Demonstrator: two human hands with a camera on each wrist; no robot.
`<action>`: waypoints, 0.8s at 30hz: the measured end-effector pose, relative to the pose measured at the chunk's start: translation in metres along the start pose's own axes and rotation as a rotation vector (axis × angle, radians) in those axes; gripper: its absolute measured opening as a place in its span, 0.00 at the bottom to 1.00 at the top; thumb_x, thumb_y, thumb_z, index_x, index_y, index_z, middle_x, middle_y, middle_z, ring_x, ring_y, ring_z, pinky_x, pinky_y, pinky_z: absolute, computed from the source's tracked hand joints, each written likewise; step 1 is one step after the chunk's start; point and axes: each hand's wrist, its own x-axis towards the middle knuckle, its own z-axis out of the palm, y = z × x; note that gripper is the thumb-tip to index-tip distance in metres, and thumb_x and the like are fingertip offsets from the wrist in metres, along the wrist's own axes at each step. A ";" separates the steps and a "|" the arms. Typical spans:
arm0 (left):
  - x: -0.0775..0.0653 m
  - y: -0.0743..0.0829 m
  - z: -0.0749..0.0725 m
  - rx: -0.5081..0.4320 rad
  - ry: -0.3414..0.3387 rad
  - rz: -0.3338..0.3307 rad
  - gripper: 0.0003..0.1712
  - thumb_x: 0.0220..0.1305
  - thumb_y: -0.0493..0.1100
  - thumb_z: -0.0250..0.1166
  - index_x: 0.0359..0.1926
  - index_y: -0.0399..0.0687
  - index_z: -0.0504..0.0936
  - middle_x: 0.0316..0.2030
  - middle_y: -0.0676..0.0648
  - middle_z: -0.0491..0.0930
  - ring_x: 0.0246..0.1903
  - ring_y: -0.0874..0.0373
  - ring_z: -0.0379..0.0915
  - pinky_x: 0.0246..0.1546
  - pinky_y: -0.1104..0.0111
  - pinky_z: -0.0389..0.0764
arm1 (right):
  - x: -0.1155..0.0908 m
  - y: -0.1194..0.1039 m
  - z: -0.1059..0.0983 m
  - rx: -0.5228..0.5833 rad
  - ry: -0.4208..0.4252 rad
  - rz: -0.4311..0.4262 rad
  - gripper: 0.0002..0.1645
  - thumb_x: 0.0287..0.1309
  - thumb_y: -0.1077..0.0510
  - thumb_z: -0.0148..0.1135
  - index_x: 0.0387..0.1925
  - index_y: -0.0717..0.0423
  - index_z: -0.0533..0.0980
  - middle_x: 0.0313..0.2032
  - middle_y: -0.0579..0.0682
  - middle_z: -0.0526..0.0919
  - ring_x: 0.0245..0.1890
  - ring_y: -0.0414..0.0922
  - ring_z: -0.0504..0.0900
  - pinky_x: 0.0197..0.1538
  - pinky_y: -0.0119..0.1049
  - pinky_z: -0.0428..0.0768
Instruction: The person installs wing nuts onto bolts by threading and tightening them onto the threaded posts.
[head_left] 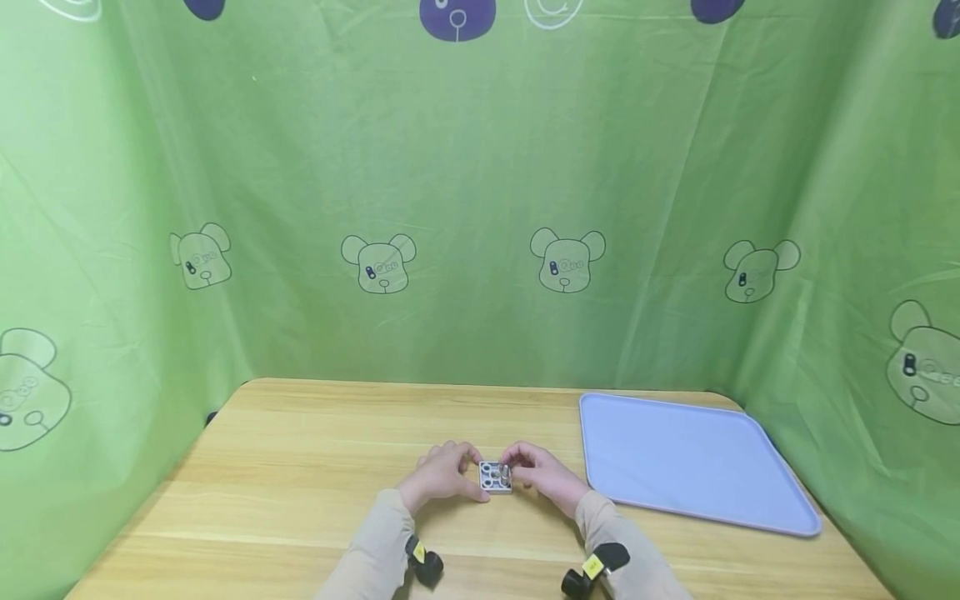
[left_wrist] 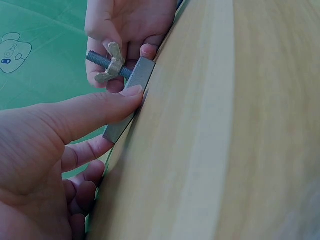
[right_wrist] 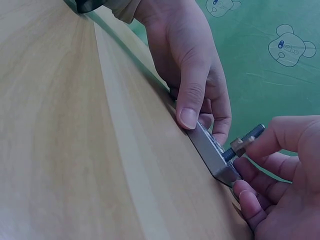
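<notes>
A small square grey metal block (head_left: 496,490) with round holes in its top lies on the table before me. Out of it stands a threaded bolt (left_wrist: 95,58) carrying a wing nut (left_wrist: 115,62). My left hand (head_left: 440,475) grips the block by its side, thumb along the near edge and fingers behind. From the other side my right hand (head_left: 551,477) holds the wing nut (right_wrist: 242,145) with its fingertips, the other fingers curled low beside the block's corner. The bolt's free end sticks out past the nut.
A pale blue-lilac tray (head_left: 675,454) lies flat at the table's right, past my right hand. The wood-grain table (head_left: 315,450) is enclosed by a green curtain (head_left: 465,325) printed with bear faces along its back and sides.
</notes>
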 end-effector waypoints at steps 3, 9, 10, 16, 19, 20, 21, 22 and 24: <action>0.000 0.000 0.000 0.007 0.001 0.000 0.31 0.38 0.54 0.79 0.45 0.54 0.79 0.33 0.50 0.72 0.35 0.55 0.61 0.38 0.63 0.59 | -0.001 0.000 -0.001 0.017 -0.022 -0.014 0.22 0.54 0.64 0.58 0.53 0.63 0.73 0.44 0.57 0.77 0.41 0.43 0.71 0.40 0.33 0.71; 0.001 0.000 0.000 0.014 0.001 0.000 0.31 0.38 0.54 0.79 0.45 0.54 0.79 0.34 0.50 0.72 0.35 0.55 0.61 0.38 0.63 0.59 | -0.001 0.000 -0.001 0.017 -0.027 -0.019 0.19 0.53 0.64 0.59 0.49 0.65 0.76 0.43 0.54 0.78 0.41 0.43 0.71 0.44 0.34 0.71; 0.001 0.000 0.000 0.014 0.001 0.000 0.31 0.38 0.54 0.79 0.45 0.54 0.79 0.34 0.50 0.72 0.35 0.55 0.61 0.38 0.63 0.59 | 0.000 0.000 -0.001 0.010 -0.023 -0.020 0.18 0.53 0.64 0.60 0.47 0.65 0.76 0.42 0.52 0.77 0.41 0.43 0.71 0.45 0.34 0.71; 0.001 0.000 0.000 0.012 0.002 0.001 0.31 0.38 0.54 0.79 0.45 0.54 0.78 0.34 0.51 0.71 0.35 0.55 0.61 0.39 0.63 0.59 | 0.002 0.001 0.001 -0.013 -0.008 -0.034 0.14 0.53 0.62 0.62 0.40 0.67 0.76 0.38 0.48 0.77 0.42 0.43 0.72 0.50 0.38 0.69; 0.001 0.000 0.000 0.014 0.002 0.001 0.31 0.38 0.54 0.79 0.45 0.54 0.78 0.34 0.51 0.71 0.35 0.56 0.61 0.39 0.63 0.59 | 0.001 0.000 0.002 -0.016 0.001 -0.034 0.13 0.53 0.62 0.63 0.40 0.67 0.76 0.38 0.49 0.77 0.41 0.43 0.72 0.49 0.37 0.69; 0.001 0.000 0.000 0.014 0.002 -0.001 0.31 0.38 0.54 0.79 0.45 0.54 0.78 0.34 0.51 0.71 0.35 0.56 0.61 0.39 0.63 0.59 | 0.001 0.000 0.002 -0.019 0.006 -0.035 0.13 0.52 0.63 0.63 0.39 0.67 0.76 0.37 0.49 0.77 0.41 0.43 0.72 0.49 0.37 0.69; 0.001 0.000 0.000 0.013 0.001 -0.001 0.31 0.38 0.54 0.79 0.45 0.54 0.78 0.34 0.51 0.71 0.35 0.56 0.61 0.39 0.63 0.59 | 0.000 0.000 0.002 -0.022 0.014 -0.034 0.13 0.52 0.63 0.64 0.39 0.67 0.75 0.37 0.49 0.77 0.40 0.43 0.72 0.48 0.36 0.69; 0.001 0.000 0.000 0.013 0.001 -0.001 0.31 0.38 0.54 0.79 0.45 0.54 0.78 0.34 0.51 0.71 0.35 0.55 0.61 0.39 0.63 0.59 | 0.000 0.000 0.003 -0.024 0.020 -0.032 0.13 0.51 0.63 0.65 0.38 0.66 0.75 0.36 0.50 0.77 0.40 0.43 0.72 0.48 0.36 0.69; 0.001 0.000 0.000 0.010 -0.001 -0.001 0.31 0.38 0.54 0.79 0.45 0.53 0.78 0.34 0.51 0.72 0.35 0.55 0.61 0.39 0.63 0.59 | 0.000 -0.001 0.003 -0.027 0.031 -0.028 0.14 0.51 0.63 0.66 0.38 0.66 0.75 0.35 0.49 0.77 0.39 0.42 0.72 0.47 0.35 0.69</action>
